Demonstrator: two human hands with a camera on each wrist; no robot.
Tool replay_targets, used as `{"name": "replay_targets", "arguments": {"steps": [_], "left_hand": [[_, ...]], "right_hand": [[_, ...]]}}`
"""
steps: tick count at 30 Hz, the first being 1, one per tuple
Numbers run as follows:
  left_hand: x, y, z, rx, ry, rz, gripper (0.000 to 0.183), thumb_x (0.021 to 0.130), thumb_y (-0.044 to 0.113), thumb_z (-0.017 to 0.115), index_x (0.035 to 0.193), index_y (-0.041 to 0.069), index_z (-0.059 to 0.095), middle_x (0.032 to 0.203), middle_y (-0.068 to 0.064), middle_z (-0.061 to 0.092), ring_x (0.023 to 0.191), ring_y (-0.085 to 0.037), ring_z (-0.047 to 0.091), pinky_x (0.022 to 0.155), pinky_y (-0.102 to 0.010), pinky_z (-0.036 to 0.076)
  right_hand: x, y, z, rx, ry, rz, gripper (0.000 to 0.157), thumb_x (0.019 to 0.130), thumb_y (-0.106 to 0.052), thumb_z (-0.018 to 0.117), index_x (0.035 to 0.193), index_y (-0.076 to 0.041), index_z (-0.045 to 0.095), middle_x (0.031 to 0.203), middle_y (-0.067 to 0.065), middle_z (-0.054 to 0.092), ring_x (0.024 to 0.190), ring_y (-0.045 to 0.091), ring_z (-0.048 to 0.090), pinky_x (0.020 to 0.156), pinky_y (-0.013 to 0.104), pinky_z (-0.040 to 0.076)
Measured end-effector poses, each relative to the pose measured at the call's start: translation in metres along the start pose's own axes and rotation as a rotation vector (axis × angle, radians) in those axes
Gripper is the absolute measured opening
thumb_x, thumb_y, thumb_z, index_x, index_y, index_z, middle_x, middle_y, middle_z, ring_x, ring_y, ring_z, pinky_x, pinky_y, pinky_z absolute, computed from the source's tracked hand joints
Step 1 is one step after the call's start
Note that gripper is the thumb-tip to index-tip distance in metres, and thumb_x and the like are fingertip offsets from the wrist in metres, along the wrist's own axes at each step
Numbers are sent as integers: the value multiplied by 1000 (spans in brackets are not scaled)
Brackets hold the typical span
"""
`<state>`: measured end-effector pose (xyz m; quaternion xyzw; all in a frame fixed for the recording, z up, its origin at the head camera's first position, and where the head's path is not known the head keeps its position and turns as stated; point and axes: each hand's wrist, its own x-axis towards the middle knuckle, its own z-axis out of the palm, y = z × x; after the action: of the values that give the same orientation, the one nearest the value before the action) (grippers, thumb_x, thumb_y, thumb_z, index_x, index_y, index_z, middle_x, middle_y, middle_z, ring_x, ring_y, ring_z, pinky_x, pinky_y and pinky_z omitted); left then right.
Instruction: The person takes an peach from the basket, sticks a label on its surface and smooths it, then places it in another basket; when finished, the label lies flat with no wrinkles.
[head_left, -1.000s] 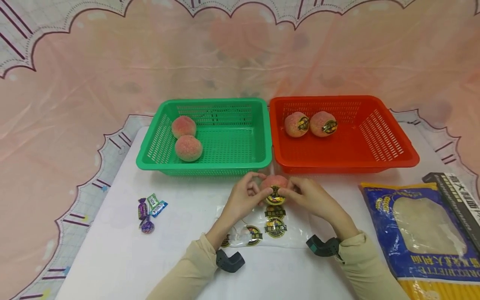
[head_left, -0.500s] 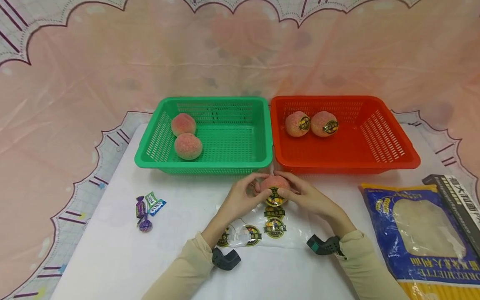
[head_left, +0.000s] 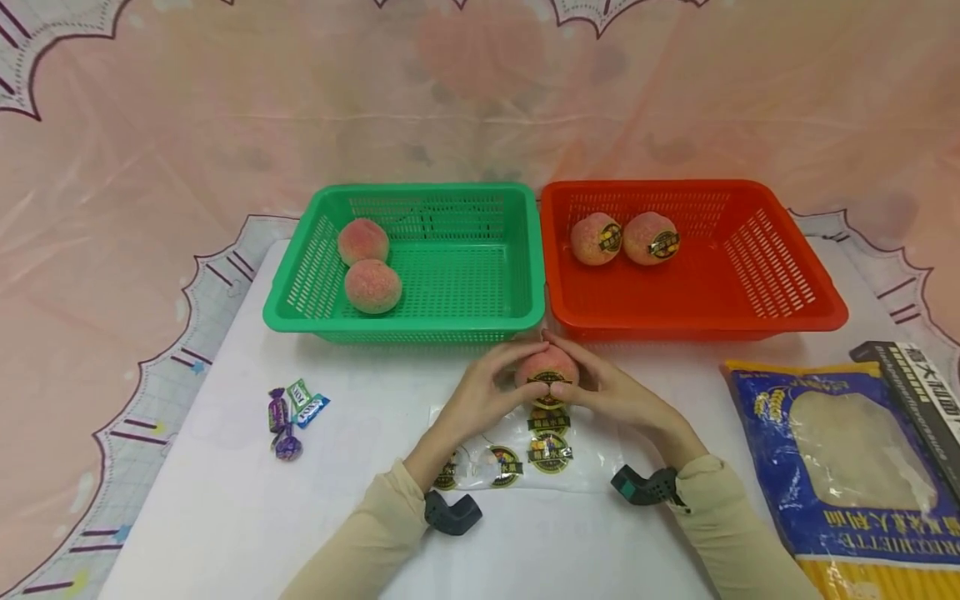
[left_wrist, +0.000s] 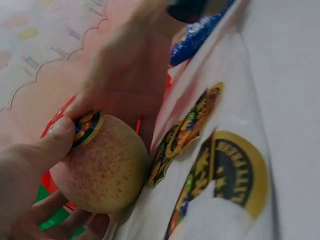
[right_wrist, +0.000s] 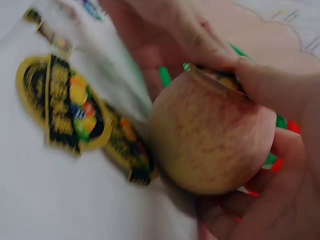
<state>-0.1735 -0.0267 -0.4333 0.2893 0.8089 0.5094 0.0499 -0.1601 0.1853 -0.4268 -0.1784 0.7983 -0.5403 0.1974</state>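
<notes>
Between both hands sits a pink peach (head_left: pixel 546 363) with a round black-and-gold sticker (head_left: pixel 548 389) on its near side. My left hand (head_left: pixel 486 393) curls round the peach from the left, its thumb on the sticker. From the right my right hand (head_left: pixel 617 390) does the same, thumb also on the sticker; in the left wrist view the two thumbs nearly meet there. Below the peach lies a clear sheet (head_left: pixel 592 460) bearing several more stickers (head_left: pixel 550 452). The right wrist view shows the peach (right_wrist: pixel 212 135) close up, fingers cupped underneath.
Beyond the hands stand a green basket (head_left: pixel 405 327) holding two plain peaches (head_left: pixel 373 286) and a red basket (head_left: pixel 697 325) holding two stickered peaches (head_left: pixel 651 237). Wrapped candies (head_left: pixel 288 417) lie at left. A blue pasta bag (head_left: pixel 832 450) and a dark box (head_left: pixel 918 408) lie at right.
The fingers of both hands have shifted round to the far side of the peach, and the thumbs have drawn together on its sticker. The head view has tilted slightly.
</notes>
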Motion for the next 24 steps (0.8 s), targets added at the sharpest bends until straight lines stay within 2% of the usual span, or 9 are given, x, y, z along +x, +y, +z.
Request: {"name": "replay_targets", "arguments": {"steps": [2, 5, 7, 10, 12, 16, 18, 21, 24], "left_hand": [[1, 3, -3, -115, -32, -55, 49, 78, 29, 66, 124, 26, 51, 130, 4, 47, 117, -14, 46, 90, -32, 45], [2, -1, -5, -262, -70, -134, 47, 77, 28, 67, 122, 29, 52, 130, 9, 46, 117, -12, 46, 93, -32, 43], [2, -4, -4, -320, -90, -185, 47, 77, 29, 67, 122, 32, 52, 131, 12, 44, 118, -10, 45, 95, -32, 41], [3, -13, -1, -346, -102, -198, 46, 77, 34, 66, 121, 37, 52, 132, 16, 43, 119, -7, 44, 96, -31, 40], [2, -13, 0, -274, -104, -156, 45, 79, 35, 63, 123, 37, 50, 133, 14, 42, 119, -7, 43, 96, -31, 40], [-1, -8, 4, 29, -63, 19, 53, 79, 43, 61, 128, 32, 43, 134, 8, 40, 120, -9, 40, 96, -33, 40], [-2, -5, 7, 161, -24, 76, 59, 76, 46, 63, 129, 32, 41, 132, 8, 40, 119, -9, 40, 94, -33, 41], [-2, -2, 11, 239, 23, 82, 65, 70, 47, 68, 128, 32, 41, 129, 10, 41, 115, -5, 42, 92, -30, 43], [-2, -1, 14, 265, 59, 84, 67, 70, 42, 71, 128, 29, 41, 126, 9, 44, 112, -6, 44, 91, -30, 43]], "right_hand": [[0, 1, 0, 11, -7, 1, 68, 84, -33, 58, 139, -39, 18, 144, -15, 21, 130, 17, 30, 104, 47, 28], [0, 4, 0, 20, 6, -2, 68, 83, -31, 61, 138, -39, 21, 143, -14, 26, 127, 16, 36, 103, 43, 32], [-2, -1, 0, 34, 17, -11, 67, 83, -26, 61, 138, -34, 25, 143, -9, 29, 125, 18, 38, 102, 44, 32], [-7, -9, 0, 31, 38, -19, 64, 83, -22, 62, 138, -29, 29, 141, -3, 34, 124, 21, 40, 102, 45, 31], [-9, -13, 0, 13, 48, -26, 63, 83, -21, 61, 137, -27, 31, 141, -1, 35, 124, 22, 40, 102, 46, 31], [-6, -2, -1, -6, 47, -29, 60, 84, -23, 60, 135, -34, 32, 141, -6, 34, 124, 20, 40, 102, 45, 32], [-4, 4, -3, 0, 54, -27, 60, 83, -22, 61, 134, -36, 33, 140, -7, 35, 123, 18, 42, 101, 44, 34], [-2, 11, -4, 24, 71, -29, 60, 82, -21, 62, 133, -37, 34, 138, -6, 39, 119, 17, 45, 98, 42, 36], [-1, 10, 0, -7, 94, -53, 59, 84, -21, 61, 135, -33, 33, 135, -2, 43, 117, 18, 47, 97, 41, 38]]}}
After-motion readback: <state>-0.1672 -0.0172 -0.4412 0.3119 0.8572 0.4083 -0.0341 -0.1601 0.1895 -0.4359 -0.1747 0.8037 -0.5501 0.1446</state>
